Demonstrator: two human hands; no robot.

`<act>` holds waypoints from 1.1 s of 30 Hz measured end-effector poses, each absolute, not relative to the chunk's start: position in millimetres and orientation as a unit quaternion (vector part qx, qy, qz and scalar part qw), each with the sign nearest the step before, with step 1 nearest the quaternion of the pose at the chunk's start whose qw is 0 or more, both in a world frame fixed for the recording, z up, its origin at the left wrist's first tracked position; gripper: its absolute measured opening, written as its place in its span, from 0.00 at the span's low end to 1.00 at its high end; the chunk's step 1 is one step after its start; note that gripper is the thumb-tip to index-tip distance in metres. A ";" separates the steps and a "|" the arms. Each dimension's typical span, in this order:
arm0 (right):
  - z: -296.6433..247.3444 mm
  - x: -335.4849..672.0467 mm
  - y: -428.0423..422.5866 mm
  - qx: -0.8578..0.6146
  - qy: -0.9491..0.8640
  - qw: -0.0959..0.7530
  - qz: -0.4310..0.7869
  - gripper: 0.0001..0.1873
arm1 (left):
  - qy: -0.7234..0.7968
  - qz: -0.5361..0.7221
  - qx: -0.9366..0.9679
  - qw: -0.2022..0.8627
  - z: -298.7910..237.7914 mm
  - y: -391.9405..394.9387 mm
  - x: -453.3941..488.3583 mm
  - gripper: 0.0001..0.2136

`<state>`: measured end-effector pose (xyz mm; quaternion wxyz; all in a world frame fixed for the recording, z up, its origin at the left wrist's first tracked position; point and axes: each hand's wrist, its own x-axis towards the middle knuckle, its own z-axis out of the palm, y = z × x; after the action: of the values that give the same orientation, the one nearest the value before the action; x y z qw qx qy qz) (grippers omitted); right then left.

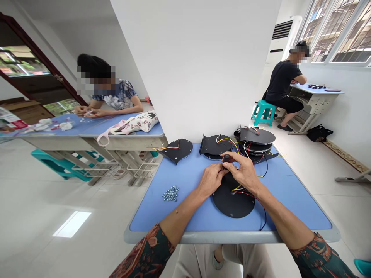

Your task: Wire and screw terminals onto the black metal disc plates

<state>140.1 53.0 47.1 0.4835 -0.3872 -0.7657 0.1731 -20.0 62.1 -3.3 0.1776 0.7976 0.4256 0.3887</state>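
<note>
Above a black disc, left hand and right hand pinch a dark part.

Ahead of you rises a white partition wall, with a white floor-standing air conditioner and tall barred windows beyond its right edge. To your left stand blue-topped metal-framed desks beside a dark red door frame, and at the far right you see another blue-topped desk and a teal plastic stool. Glossy pale floor tiles carry a bright rectangular patch of reflected light.
</note>
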 end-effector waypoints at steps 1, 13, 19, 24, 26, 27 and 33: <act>46.4 140.2 53.3 -0.388 -0.764 0.487 0.169 0.12 | 0.428 0.388 0.797 0.175 -3.1 61.8 -19.9 0.08; 47.0 142.2 52.9 -0.365 -0.779 0.477 0.180 0.18 | 0.426 0.365 0.814 0.149 -4.7 61.9 -22.0 0.07; 46.8 139.0 51.8 -0.395 -0.769 0.479 0.153 0.13 | 0.421 0.385 0.804 0.170 -2.0 61.1 -21.0 0.08; 43.4 141.4 54.5 -0.395 -0.769 0.480 0.149 0.14 | 0.427 0.373 0.805 0.171 -2.2 60.4 -21.4 0.07; 43.4 143.0 55.4 -0.392 -0.773 0.473 0.157 0.18 | 0.425 0.364 0.813 0.164 -2.8 60.7 -21.6 0.06; 43.8 143.4 55.6 -0.390 -0.776 0.469 0.160 0.19 | 0.424 0.360 0.815 0.161 -3.1 60.9 -21.7 0.06; 48.5 141.0 51.7 -0.379 -0.776 0.473 0.172 0.17 | 0.424 0.372 0.808 0.171 -2.1 60.7 -21.8 0.06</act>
<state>141.0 51.7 48.5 0.4732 -0.3795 -0.7763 0.1719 -21.8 60.7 -2.1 0.1710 0.8079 0.4238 0.3721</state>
